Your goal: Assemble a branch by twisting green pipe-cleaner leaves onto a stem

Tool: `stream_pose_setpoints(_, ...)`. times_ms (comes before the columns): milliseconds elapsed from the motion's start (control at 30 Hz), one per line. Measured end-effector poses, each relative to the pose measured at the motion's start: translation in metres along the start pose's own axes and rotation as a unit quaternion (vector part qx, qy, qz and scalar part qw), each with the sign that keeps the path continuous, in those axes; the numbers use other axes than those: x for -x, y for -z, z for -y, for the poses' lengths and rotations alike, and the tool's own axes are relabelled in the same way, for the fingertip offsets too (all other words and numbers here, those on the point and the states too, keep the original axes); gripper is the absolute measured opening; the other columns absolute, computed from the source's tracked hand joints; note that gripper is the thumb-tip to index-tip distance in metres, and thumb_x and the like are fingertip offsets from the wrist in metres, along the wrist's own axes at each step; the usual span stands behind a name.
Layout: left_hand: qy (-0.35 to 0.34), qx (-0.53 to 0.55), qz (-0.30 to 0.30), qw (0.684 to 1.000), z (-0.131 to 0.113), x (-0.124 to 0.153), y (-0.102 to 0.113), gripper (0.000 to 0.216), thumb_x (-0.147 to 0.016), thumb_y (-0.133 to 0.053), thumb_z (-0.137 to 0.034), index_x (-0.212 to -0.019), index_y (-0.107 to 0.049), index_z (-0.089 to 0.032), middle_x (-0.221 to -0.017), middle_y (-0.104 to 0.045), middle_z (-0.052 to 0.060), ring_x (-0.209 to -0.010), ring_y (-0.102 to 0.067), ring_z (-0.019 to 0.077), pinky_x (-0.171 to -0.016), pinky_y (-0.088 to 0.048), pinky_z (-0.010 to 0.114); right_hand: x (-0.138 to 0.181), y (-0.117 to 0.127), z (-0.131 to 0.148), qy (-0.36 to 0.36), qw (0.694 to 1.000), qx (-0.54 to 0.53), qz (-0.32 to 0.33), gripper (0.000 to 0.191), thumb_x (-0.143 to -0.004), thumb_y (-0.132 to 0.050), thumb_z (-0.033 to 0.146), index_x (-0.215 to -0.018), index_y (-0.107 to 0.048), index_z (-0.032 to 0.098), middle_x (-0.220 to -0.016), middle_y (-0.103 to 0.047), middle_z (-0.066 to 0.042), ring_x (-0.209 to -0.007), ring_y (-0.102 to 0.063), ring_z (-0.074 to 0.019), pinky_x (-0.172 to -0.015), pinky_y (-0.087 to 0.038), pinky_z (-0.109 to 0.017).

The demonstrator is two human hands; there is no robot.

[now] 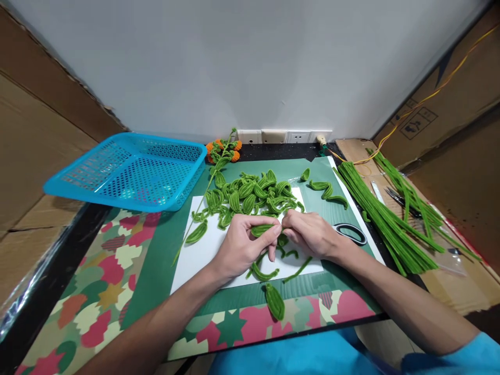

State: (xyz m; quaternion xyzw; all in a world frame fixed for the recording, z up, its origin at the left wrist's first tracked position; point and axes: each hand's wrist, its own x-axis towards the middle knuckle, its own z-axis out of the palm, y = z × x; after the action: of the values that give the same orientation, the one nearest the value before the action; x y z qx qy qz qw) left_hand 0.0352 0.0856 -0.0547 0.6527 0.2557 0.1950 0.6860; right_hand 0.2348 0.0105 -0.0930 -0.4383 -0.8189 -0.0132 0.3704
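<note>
My left hand [240, 245] and my right hand [310, 234] meet over a white sheet [195, 255]. Both pinch one green pipe-cleaner leaf [261, 229] between fingertips, the left at its near end, the right at its far end. Behind the hands lies a pile of finished green leaves [250, 192]. A few loose bent green pieces [265, 273] lie under my hands, and one finished leaf [275, 301] rests near the table's front edge.
A blue perforated basket [128, 169] stands at the back left. A long stem with orange flowers [222, 151] leans by the pile. A bundle of straight green pipe cleaners [386, 213] lies at right. Black scissors [351, 233] sit behind my right wrist. Cardboard walls flank both sides.
</note>
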Motion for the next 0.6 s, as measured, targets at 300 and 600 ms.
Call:
stream_pose_setpoints(300, -0.226, -0.239, -0.113, 0.937, 0.003, 0.003, -0.005, 0.025, -0.099, -0.066, -0.018, -0.075, -0.076, -0.018, -0.068, -0.072, 0.003, -0.066, -0.066, 0.0156, -0.069, -0.055, 0.029, -0.008, 0.002, 0.024, -0.224, 0.947, -0.226, -0.055, 0.03, -0.108, -0.051, 0.035, -0.083, -0.058, 0.02, -0.065, -0.05, 0.003, -0.055, -0.043, -0.0112, -0.052, -0.035, -0.026)
stream_pose_setpoints(600, -0.318, -0.347, -0.115, 0.875, 0.019, -0.001, 0.009, 0.013, -0.097, -0.066, -0.015, -0.102, -0.078, -0.018, -0.087, -0.078, 0.007, -0.075, -0.072, 0.018, -0.072, -0.058, 0.029, -0.013, 0.006, 0.021, -0.333, 0.861, -0.384, 0.026, 0.04, -0.106, -0.054, 0.051, -0.08, -0.056, 0.02, -0.063, -0.045, 0.005, -0.052, -0.038, -0.0108, -0.047, -0.034, -0.024)
